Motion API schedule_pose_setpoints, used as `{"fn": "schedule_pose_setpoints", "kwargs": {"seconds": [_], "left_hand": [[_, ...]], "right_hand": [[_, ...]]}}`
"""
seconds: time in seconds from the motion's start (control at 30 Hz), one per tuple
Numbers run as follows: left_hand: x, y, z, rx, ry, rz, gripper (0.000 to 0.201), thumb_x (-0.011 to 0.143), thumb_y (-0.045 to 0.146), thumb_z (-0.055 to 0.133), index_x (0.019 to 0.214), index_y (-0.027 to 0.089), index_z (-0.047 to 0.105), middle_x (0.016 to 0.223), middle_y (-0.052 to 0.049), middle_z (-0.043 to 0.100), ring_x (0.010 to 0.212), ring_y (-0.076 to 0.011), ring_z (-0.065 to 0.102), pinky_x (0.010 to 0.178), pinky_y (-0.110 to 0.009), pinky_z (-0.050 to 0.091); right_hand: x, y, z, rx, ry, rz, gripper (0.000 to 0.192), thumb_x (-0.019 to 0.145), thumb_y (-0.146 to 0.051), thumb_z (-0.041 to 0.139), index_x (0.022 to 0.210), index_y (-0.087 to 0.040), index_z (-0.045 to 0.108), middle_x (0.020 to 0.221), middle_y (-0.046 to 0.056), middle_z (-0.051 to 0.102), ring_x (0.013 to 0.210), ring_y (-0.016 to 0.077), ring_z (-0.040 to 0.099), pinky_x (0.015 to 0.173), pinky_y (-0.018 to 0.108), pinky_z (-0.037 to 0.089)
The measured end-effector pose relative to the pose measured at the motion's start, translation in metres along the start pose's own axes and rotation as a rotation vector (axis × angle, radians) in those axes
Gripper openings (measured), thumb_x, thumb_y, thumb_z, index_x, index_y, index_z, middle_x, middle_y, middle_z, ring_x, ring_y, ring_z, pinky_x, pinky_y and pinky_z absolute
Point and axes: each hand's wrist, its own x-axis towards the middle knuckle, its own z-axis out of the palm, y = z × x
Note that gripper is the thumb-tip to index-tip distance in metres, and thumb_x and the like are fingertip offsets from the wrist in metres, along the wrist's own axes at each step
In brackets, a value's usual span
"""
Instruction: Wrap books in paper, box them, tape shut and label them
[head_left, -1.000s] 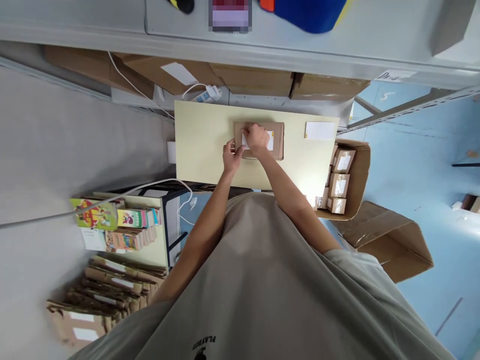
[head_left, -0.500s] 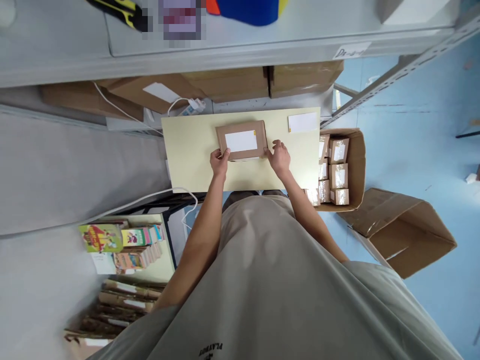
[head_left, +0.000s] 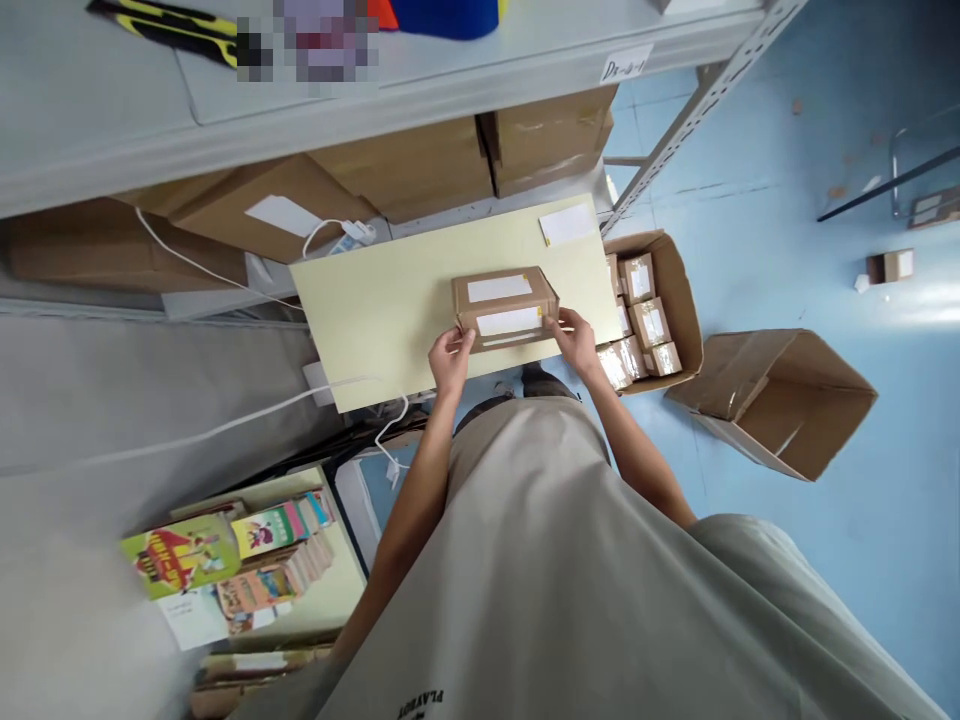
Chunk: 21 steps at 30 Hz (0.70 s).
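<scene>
On the pale yellow table (head_left: 375, 320), a brown cardboard box (head_left: 504, 304) is close to the front edge. White labels show on its top and on the side facing me. My left hand (head_left: 450, 362) grips its near left corner, thumb against the cardboard. At the opposite end, my right hand (head_left: 576, 342) has its thumb and fingers closed on the right side. Whether the box rests flat or is slightly raised at the front, I cannot tell. A white paper slip (head_left: 567, 224) lies at the table's far right corner.
Right of the table stands a carton (head_left: 686, 320) holding several small labelled boxes. An open carton (head_left: 772, 395) is on the blue floor beyond. A grey shelf (head_left: 420, 85) with a yellow-black cutter (head_left: 176, 30) spans the far side. Books (head_left: 187, 550) and a white cable (head_left: 225, 432) are at left.
The box has come nearer to me and tipped so its labelled near side shows. Both hands moved with it; the right fingers closed onto its end. My view has turned and shifted.
</scene>
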Motion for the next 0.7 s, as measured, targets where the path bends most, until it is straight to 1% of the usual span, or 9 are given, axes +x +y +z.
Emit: {"fn": "schedule_pose_setpoints", "kwargs": {"seconds": [0.1,0.17,0.27,0.33,0.4,0.5,0.6,0.7], "left_hand": [[-0.022,-0.011,0.004,0.095,-0.045,0.050,0.041,0.091,0.059,0.087,0.105,0.021,0.082,0.106,-0.012,0.086,0.097,-0.0282,0.080,0.098,-0.041,0.064],[-0.030,-0.016,0.010,0.127,-0.083,0.064,0.039,0.092,0.058,0.086,0.102,0.021,0.083,0.104,-0.013,0.086,0.097,-0.0289,0.080,0.098,-0.042,0.064],[-0.034,-0.018,0.020,0.109,-0.118,0.104,0.041,0.094,0.060,0.084,0.101,0.021,0.083,0.110,-0.015,0.086,0.100,-0.0291,0.081,0.097,-0.041,0.066],[-0.031,-0.014,0.025,0.101,-0.138,0.115,0.041,0.095,0.061,0.084,0.101,0.021,0.082,0.111,-0.015,0.086,0.103,-0.0295,0.081,0.098,-0.041,0.066],[-0.025,-0.009,0.030,0.118,-0.154,0.104,0.040,0.095,0.060,0.084,0.100,0.021,0.081,0.108,-0.014,0.087,0.103,-0.0307,0.082,0.100,-0.043,0.066],[-0.017,-0.001,0.034,0.154,-0.141,0.074,0.037,0.094,0.058,0.083,0.099,0.021,0.081,0.104,-0.014,0.087,0.105,-0.0329,0.083,0.102,-0.045,0.066],[-0.011,0.006,0.033,0.165,-0.094,0.021,0.037,0.091,0.057,0.084,0.098,0.021,0.081,0.105,-0.014,0.088,0.107,-0.0335,0.084,0.101,-0.044,0.067],[-0.010,0.014,0.032,0.204,-0.026,-0.032,0.035,0.087,0.054,0.084,0.096,0.021,0.081,0.105,-0.014,0.088,0.108,-0.0338,0.084,0.100,-0.044,0.068]], "right_hand": [[-0.039,0.013,-0.026,-0.045,0.077,0.104,0.075,0.095,-0.084,0.068,0.125,-0.016,0.082,0.117,0.020,0.089,0.102,0.0343,0.084,0.094,0.047,0.068],[-0.063,0.020,-0.037,-0.069,0.102,0.173,0.072,0.093,-0.083,0.072,0.118,-0.016,0.082,0.107,0.018,0.089,0.096,0.0327,0.083,0.091,0.045,0.067],[-0.089,0.025,-0.043,-0.083,0.104,0.208,0.069,0.091,-0.083,0.072,0.111,-0.018,0.080,0.098,0.014,0.087,0.093,0.0311,0.082,0.088,0.042,0.065],[-0.095,0.026,-0.044,-0.087,0.099,0.210,0.066,0.093,-0.083,0.071,0.107,-0.018,0.079,0.096,0.013,0.087,0.092,0.0299,0.081,0.086,0.040,0.064],[-0.092,0.025,-0.044,-0.088,0.090,0.211,0.064,0.094,-0.082,0.071,0.104,-0.019,0.078,0.095,0.013,0.086,0.091,0.0290,0.080,0.085,0.039,0.063],[-0.076,0.024,-0.048,-0.107,0.045,0.184,0.060,0.098,-0.078,0.071,0.102,-0.019,0.078,0.096,0.013,0.086,0.092,0.0286,0.080,0.084,0.038,0.062],[-0.054,0.025,-0.052,-0.136,-0.021,0.126,0.055,0.104,-0.073,0.071,0.108,-0.018,0.080,0.100,0.014,0.087,0.092,0.0280,0.081,0.085,0.036,0.061],[-0.032,0.024,-0.059,-0.107,-0.119,0.081,0.051,0.107,-0.067,0.071,0.112,-0.018,0.081,0.103,0.014,0.088,0.093,0.0267,0.082,0.085,0.034,0.060]]}}
